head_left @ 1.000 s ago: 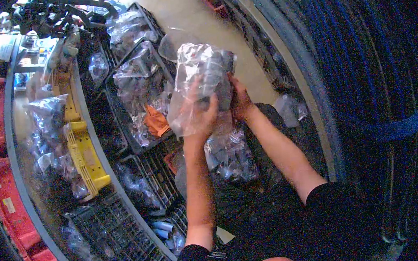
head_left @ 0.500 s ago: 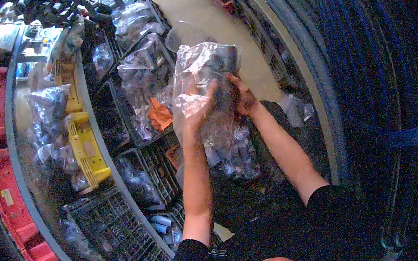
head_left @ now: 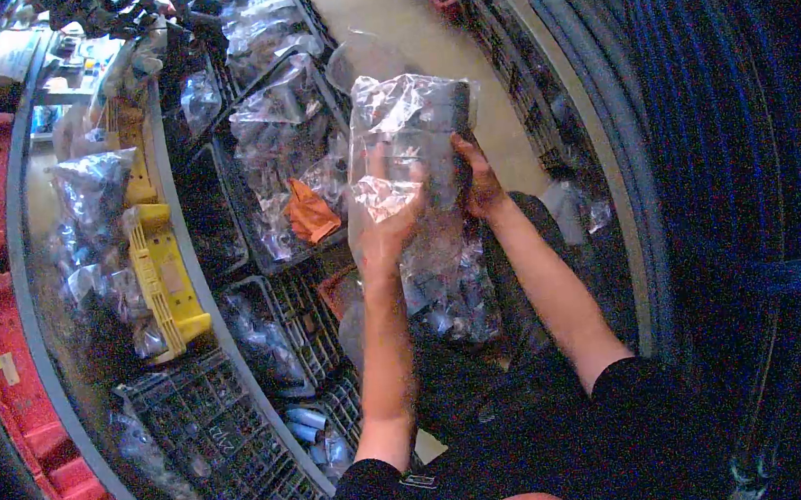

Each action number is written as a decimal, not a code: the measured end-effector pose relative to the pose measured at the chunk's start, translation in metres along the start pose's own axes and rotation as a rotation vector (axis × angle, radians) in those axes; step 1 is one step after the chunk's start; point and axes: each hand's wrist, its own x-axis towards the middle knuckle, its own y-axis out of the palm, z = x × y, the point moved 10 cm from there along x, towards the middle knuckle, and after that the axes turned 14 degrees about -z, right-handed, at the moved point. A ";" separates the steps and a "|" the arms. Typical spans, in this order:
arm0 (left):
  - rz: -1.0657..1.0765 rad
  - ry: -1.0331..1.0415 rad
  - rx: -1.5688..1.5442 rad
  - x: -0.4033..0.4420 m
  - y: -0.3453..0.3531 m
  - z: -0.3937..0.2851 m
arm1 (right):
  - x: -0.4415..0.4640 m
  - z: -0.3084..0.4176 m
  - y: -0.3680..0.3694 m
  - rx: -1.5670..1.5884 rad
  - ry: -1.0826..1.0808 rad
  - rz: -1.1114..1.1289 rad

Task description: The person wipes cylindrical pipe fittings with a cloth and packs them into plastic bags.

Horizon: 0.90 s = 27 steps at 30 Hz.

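A clear plastic bag (head_left: 398, 107) with dark parts inside is held up between my two hands. My left hand (head_left: 399, 214) supports its lower left side, with film lying over the fingers. On the right edge, my right hand (head_left: 477, 175) grips the bag with its fingers bent against it. More bagged parts (head_left: 457, 297) lie below the held bag. Left of my left hand, an orange piece (head_left: 311, 212) rests on bagged parts in a black crate (head_left: 215, 195).
Red bins (head_left: 12, 332) line the far left. A yellow bin (head_left: 167, 280) stands beside bagged parts (head_left: 92, 210). Black grid crates (head_left: 222, 437) are at the lower left. Dark ribbed material (head_left: 695, 129) hangs at the right, and a strip of floor (head_left: 370, 14) shows at the top.
Both hands and the held bag have shifted slightly right in view. The bag looks more upright. The surrounding crates have also shifted a little as the camera view moved.
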 end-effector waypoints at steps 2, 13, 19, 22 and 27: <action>0.012 -0.093 0.068 -0.002 -0.002 0.008 | -0.003 0.004 0.003 -0.059 -0.039 0.031; -0.139 0.097 -0.133 -0.003 0.011 0.013 | 0.012 -0.014 -0.022 0.009 0.111 -0.036; 0.016 -0.058 -0.196 -0.001 0.021 0.016 | 0.001 -0.011 -0.013 0.075 0.013 0.140; -0.099 -0.115 -0.075 -0.002 0.011 0.014 | 0.014 -0.016 -0.023 0.017 0.059 0.149; -0.261 -0.088 -0.213 0.010 -0.001 0.005 | 0.006 -0.033 -0.025 -0.098 0.215 -0.043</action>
